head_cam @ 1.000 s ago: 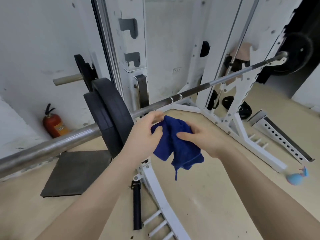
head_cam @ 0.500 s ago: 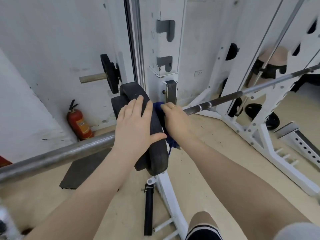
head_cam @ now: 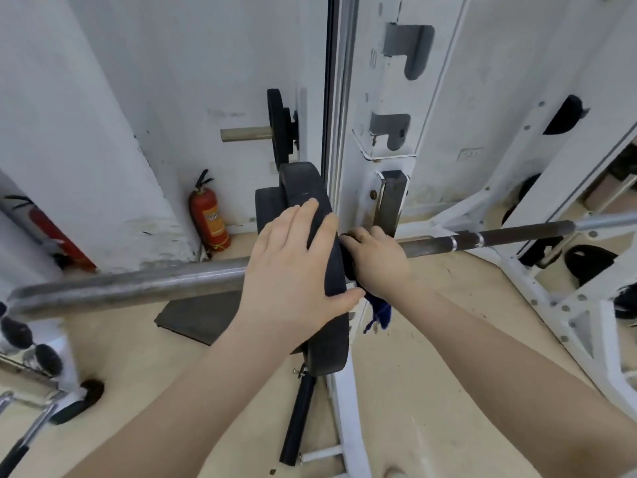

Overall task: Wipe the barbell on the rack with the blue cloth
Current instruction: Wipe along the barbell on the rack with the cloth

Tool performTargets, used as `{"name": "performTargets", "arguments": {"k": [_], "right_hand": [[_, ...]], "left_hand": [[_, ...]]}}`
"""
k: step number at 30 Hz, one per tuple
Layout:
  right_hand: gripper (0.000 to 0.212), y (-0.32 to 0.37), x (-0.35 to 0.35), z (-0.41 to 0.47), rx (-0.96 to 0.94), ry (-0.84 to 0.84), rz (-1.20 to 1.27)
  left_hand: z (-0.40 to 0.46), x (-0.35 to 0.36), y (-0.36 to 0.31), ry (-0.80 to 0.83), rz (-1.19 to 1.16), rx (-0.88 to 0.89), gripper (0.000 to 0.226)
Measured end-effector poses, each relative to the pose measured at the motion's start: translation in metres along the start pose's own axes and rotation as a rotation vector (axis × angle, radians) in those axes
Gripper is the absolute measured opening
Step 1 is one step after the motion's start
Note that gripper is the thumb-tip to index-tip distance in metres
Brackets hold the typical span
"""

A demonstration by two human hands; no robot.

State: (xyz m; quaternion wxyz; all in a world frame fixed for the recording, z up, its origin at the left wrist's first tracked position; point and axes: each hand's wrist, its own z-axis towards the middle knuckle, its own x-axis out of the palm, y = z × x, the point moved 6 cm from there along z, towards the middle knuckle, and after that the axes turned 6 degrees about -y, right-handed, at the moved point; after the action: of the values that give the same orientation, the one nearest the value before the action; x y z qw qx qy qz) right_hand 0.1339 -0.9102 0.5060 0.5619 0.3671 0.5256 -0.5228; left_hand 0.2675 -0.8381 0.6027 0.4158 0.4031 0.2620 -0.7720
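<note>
Blue cloth (head_cam: 379, 310) in right hand (head_cam: 375, 262) wraps barbell (head_cam: 482, 239).

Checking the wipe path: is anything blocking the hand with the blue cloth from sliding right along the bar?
Nothing visible does. The right hand grips the blue cloth around the steel barbell beside the black weight plate; the shaft to its right runs bare. The left hand rests on the plate.

Left hand (head_cam: 289, 270) flat, fingers straight, thumb spread — palm resting on the black rubber weight plate (head_cam: 327, 305). Right hand (head_cam: 377, 263) curled round the grey steel barbell (head_cam: 482, 239), bare forearms extended forward.
</note>
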Motion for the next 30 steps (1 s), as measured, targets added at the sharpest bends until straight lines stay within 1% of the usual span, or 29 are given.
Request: {"name": "performTargets", "arguments": {"k": [2,3,4,6,10,13,17,21,24,26,28,29,30], "right_hand": [[0.075,-0.006,0.004,-0.011,-0.114,0.122,-0.044],[0.080,-0.006,0.004,-0.012,-0.170,0.139,-0.103],[0.080,-0.005,0.004,-0.011,-0.216,0.131,-0.155],[0.067,-0.001,0.003,-0.002,-0.250,0.129,-0.193],[0.045,-0.003,-0.001,0.019,-0.250,0.236,-0.176],[0.035,0.000,-0.006,0.017,-0.215,0.159,-0.166],[0.039,0.007,-0.004,-0.004,-0.209,0.033,-0.186],[0.033,-0.003,-0.006,0.009,-0.230,0.040,-0.066],[0.036,-0.007,0.000,0.006,-0.200,0.039,0.066],[0.034,-0.025,0.000,0.001,-0.131,-0.005,0.360],[0.031,-0.056,-0.007,-0.008,-0.022,-0.042,0.694],[0.030,-0.073,-0.010,-0.016,0.012,-0.075,0.795],[0.029,-0.090,-0.014,-0.026,0.024,-0.144,0.822]], "left_hand": [[0.008,-0.001,-0.005,-0.011,0.045,-0.070,0.080],[0.013,-0.001,-0.007,-0.014,0.077,-0.101,0.079],[0.016,0.001,-0.010,-0.015,0.115,-0.121,0.077],[0.021,0.004,-0.014,-0.015,0.181,-0.142,0.071],[0.022,0.008,-0.017,-0.022,0.232,-0.174,0.061],[0.023,0.008,-0.016,-0.052,0.229,-0.204,0.055],[0.026,0.008,-0.014,-0.077,0.181,-0.275,0.050],[0.026,0.014,-0.016,-0.059,0.206,-0.304,0.053],[0.027,0.016,-0.019,-0.027,0.221,-0.320,0.059],[0.029,0.016,-0.026,0.003,0.208,-0.344,0.063],[0.032,0.020,-0.037,0.043,0.207,-0.347,0.061],[0.036,0.021,-0.046,0.053,0.205,-0.312,0.055],[0.040,0.027,-0.054,0.052,0.190,-0.258,0.047]]}}
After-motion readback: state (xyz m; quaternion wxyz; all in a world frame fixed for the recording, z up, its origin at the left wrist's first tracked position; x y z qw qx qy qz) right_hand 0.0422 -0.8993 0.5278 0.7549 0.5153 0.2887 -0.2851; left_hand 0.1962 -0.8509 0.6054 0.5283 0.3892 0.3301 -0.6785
